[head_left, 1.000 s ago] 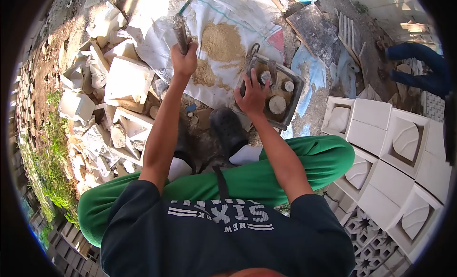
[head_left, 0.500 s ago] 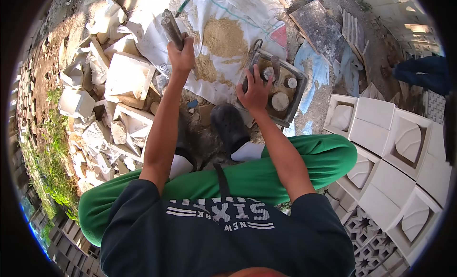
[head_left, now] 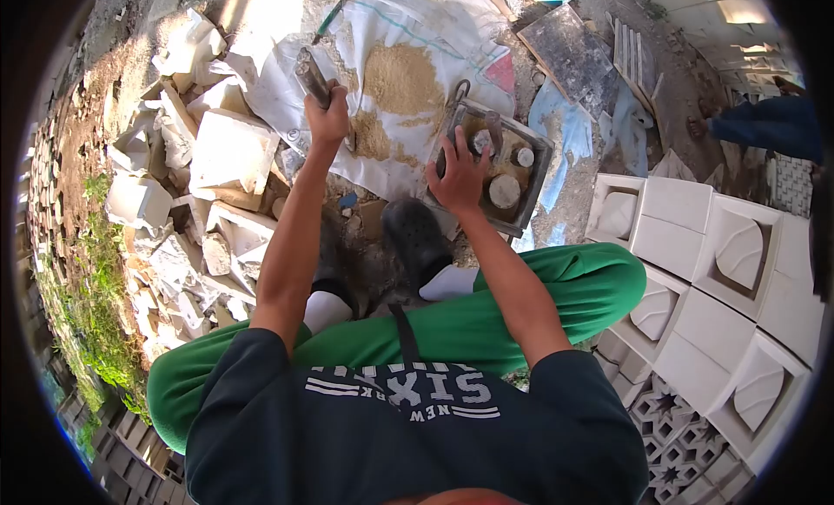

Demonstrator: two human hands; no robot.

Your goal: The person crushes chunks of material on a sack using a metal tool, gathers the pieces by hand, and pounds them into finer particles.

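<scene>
My left hand [head_left: 327, 118] is closed around a thick grey cylindrical tool [head_left: 311, 78], held above the edge of a white sack sheet [head_left: 278, 71]. Its full shape is hidden by the hand. My right hand [head_left: 460, 177] lies with spread fingers over the left side of a dark rectangular mould [head_left: 532, 205]. Inside the mould stand several round pieces, among them a pale disc [head_left: 504, 191] and a smaller white-topped one [head_left: 523, 157]. A metal loop [head_left: 461, 90] sticks out at the mould's far left corner. Sand [head_left: 404, 78] lies piled on the sheet between my hands.
Broken white blocks [head_left: 230, 153] are heaped on the left. Pale moulded blocks [head_left: 673, 205] stand in rows on the right, with star-patterned blocks [head_left: 673, 440] below them. A grimy board [head_left: 569, 53] lies beyond the mould. Another person's legs [head_left: 764, 130] are at far right.
The view has shifted slightly. My left hand still grips the tool, and my right hand stays on the mould. At the far right, the other person's legs have moved a little.
</scene>
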